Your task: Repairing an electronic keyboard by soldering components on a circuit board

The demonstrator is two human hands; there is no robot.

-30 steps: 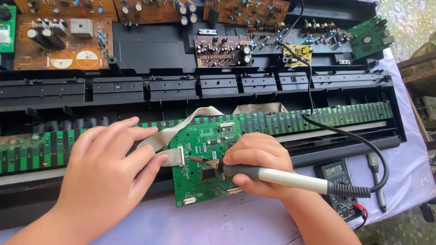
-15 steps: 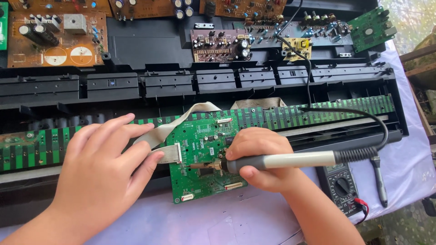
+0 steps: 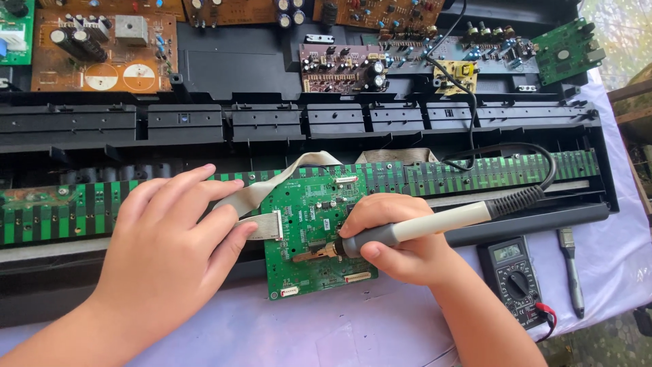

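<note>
The right hand (image 3: pixel 397 238) grips a soldering iron (image 3: pixel 421 228), tip touching the green board (image 3: pixel 309 238) at the view's centre. Since a second ago the iron's handle has swung up, from pointing at 4 o'clock to 2 o'clock. The left hand (image 3: pixel 170 238), fingers loosely spread and holding nothing, stays on the ribbon cable (image 3: pixel 265 194) at the board's 9 o'clock edge. A multimeter (image 3: pixel 513 278) lies on the surface (image 3: pixel 326 333) at 4 o'clock.
</note>
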